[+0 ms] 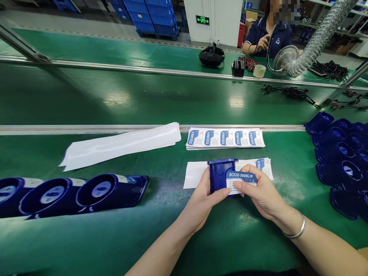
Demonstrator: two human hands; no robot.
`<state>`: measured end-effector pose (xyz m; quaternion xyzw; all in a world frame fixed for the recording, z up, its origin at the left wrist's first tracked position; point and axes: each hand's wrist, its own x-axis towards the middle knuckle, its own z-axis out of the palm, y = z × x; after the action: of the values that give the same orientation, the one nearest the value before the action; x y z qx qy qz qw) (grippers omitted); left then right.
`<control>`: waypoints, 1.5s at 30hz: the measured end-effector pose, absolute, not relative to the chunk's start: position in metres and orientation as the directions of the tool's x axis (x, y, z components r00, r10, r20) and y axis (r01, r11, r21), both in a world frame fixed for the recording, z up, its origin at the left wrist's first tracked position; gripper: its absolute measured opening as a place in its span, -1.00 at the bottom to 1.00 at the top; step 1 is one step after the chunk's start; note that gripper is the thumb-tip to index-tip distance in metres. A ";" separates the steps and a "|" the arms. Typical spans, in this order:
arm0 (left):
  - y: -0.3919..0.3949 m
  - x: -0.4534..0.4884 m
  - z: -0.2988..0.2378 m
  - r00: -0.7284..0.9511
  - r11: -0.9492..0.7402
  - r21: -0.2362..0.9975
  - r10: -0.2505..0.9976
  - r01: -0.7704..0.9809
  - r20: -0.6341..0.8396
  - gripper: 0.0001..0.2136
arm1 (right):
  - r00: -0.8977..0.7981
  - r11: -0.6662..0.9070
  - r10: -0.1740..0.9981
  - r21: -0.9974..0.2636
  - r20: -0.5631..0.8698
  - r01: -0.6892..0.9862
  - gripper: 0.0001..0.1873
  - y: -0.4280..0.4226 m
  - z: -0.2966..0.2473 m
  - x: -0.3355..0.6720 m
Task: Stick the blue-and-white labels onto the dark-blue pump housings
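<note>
My left hand [205,197] is closed around a dark blue plastic housing [220,172], its thumb at the lower left of a label. That blue-and-white label [241,177], printed "DC52Q-5000L/H", is pinched by my right hand [258,188] and overlaps the right side of the housing. Whether the whole label is stuck down, I cannot tell. Under and behind my hands lies a partly used label strip [198,172], with a blue label at its right end. Farther back, a stack of full label sheets [225,138] lies flat.
Blank white backing strips [123,145] lie left of the label sheets. Several blue housings [112,191] stand in a row at the left, more housings [336,151] at the right. Beyond a metal rail [143,69], a co-worker [280,42] sits near a flexible duct [319,42]. Black cables [290,92] lie back right.
</note>
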<state>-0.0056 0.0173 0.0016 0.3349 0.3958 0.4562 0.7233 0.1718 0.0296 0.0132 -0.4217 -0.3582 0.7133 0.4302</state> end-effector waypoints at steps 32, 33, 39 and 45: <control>0.013 -0.001 0.013 0.210 0.383 0.836 0.923 -0.393 -0.324 -0.31 | -0.274 -0.374 0.915 -0.874 -0.295 -0.310 -0.60 0.027 0.012 0.170; 0.013 -0.001 0.014 0.207 0.385 0.835 0.922 -0.392 -0.327 -0.28 | -0.275 -0.373 0.916 -0.874 -0.293 -0.312 -0.60 0.027 0.012 0.170; 0.011 -0.001 0.013 0.180 0.390 0.861 0.920 -0.328 -0.348 -0.16 | -0.288 -0.305 0.927 -0.928 -0.238 -0.213 -0.66 0.032 0.016 0.176; 0.014 -0.001 0.011 0.240 0.362 0.875 0.925 -0.320 -0.295 -0.36 | -0.177 0.128 0.980 -0.967 0.089 0.221 -0.79 0.030 0.022 0.182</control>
<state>-0.0009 0.0136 0.0111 0.3516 0.4298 0.4417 0.7046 0.1825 0.0304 0.0221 -0.4833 -0.6212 0.4502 0.4218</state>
